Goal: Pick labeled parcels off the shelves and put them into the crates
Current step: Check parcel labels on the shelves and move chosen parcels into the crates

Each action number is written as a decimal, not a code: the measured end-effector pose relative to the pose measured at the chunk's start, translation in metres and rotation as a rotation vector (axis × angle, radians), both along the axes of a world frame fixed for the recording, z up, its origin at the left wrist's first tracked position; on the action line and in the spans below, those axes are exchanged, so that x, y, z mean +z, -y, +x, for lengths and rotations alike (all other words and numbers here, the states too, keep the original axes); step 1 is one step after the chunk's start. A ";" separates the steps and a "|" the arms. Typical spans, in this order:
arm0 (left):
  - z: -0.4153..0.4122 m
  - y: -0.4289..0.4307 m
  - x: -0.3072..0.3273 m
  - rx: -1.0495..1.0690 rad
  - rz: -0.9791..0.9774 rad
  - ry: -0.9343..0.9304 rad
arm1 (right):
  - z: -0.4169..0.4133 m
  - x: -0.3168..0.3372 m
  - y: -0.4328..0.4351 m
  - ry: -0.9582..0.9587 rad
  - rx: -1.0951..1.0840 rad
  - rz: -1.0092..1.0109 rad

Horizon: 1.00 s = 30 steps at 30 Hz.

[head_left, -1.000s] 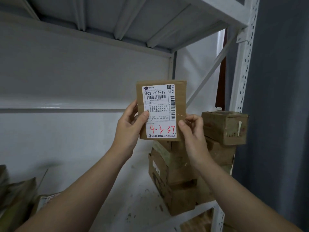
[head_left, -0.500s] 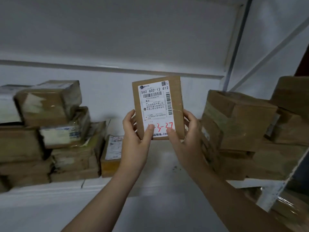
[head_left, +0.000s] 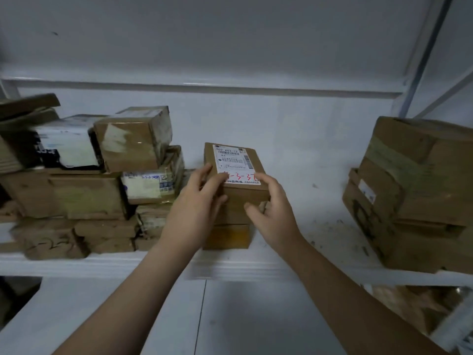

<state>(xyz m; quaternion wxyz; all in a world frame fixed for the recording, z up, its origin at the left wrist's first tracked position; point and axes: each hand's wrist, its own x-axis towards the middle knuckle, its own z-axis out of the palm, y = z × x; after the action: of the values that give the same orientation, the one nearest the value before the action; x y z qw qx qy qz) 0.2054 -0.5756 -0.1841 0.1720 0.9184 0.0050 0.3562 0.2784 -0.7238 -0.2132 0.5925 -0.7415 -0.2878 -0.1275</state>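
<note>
A small brown cardboard parcel point(head_left: 236, 163) lies flat, its white label with red handwriting facing up, on top of a short stack with a yellowish box point(head_left: 227, 237) at the bottom, in the middle of the white shelf point(head_left: 230, 267). My left hand point(head_left: 197, 203) holds its near left edge, thumb on the top by the label. My right hand point(head_left: 275, 208) holds the near right corner, with fingers over the top and the thumb against the front face. No crate is in view.
Several taped cardboard boxes point(head_left: 133, 139) are piled on the shelf's left part, touching the short stack's left side. Another pile of larger boxes point(head_left: 419, 190) stands at the right end. Bare shelf lies between them. More parcels point(head_left: 414, 306) show on the lower level, bottom right.
The parcel went from upright in front of me, label facing me, to lying flat on the short stack. My view swung down and left along the shelf.
</note>
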 end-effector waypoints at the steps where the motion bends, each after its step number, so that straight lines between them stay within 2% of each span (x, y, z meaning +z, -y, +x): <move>1: 0.002 -0.005 0.001 0.001 0.035 -0.001 | 0.001 0.000 -0.001 0.026 -0.028 -0.018; 5: 0.006 -0.017 0.000 0.027 0.259 0.033 | 0.001 0.003 -0.006 0.143 -0.147 -0.071; 7: 0.006 -0.020 -0.002 0.047 0.310 0.050 | 0.001 0.001 -0.010 0.185 -0.155 -0.098; 15: 0.004 -0.021 0.003 0.000 0.341 0.007 | -0.006 0.007 -0.007 0.196 -0.192 -0.280; 19: 0.009 -0.004 0.014 -0.065 0.335 0.068 | -0.012 0.021 0.021 0.227 -0.278 -0.344; 25: 0.031 0.064 0.019 -0.229 0.307 0.103 | -0.019 0.045 0.096 0.454 -0.550 -0.464; 30: 0.049 0.128 0.017 -0.379 0.230 0.067 | -0.026 0.058 0.164 0.427 -0.797 -0.501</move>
<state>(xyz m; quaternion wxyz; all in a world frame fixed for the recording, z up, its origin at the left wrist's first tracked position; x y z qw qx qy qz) 0.2545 -0.7040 -0.1669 0.1302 0.9043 -0.2137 0.3459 0.2526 -0.8877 -0.1550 0.2301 -0.8703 -0.1193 -0.4189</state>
